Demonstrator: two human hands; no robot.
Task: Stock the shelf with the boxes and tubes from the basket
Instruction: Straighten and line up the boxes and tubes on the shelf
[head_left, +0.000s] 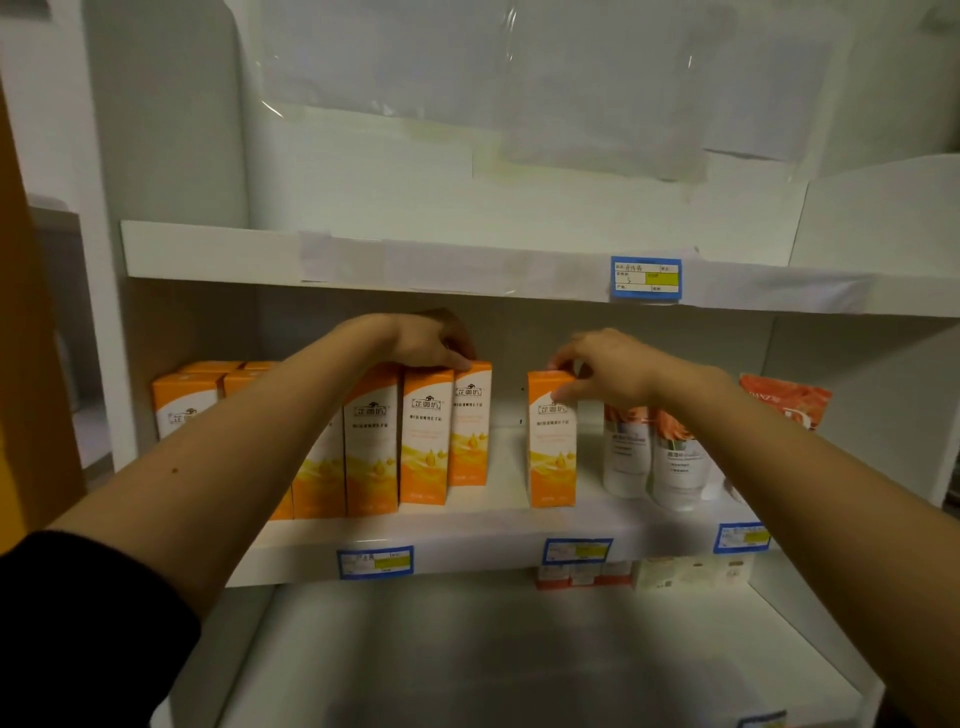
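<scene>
right hand pinches the top of the lone orange box, upright just beneath it, likely to slide it toward the row — left hand curls over the end box below it, probably steadying it.

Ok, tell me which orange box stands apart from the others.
The orange box pinched at its top by the right hand: a gap separates it from the row the left hand touches.

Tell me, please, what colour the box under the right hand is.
The box is orange and white, clearest in the head view.
</scene>
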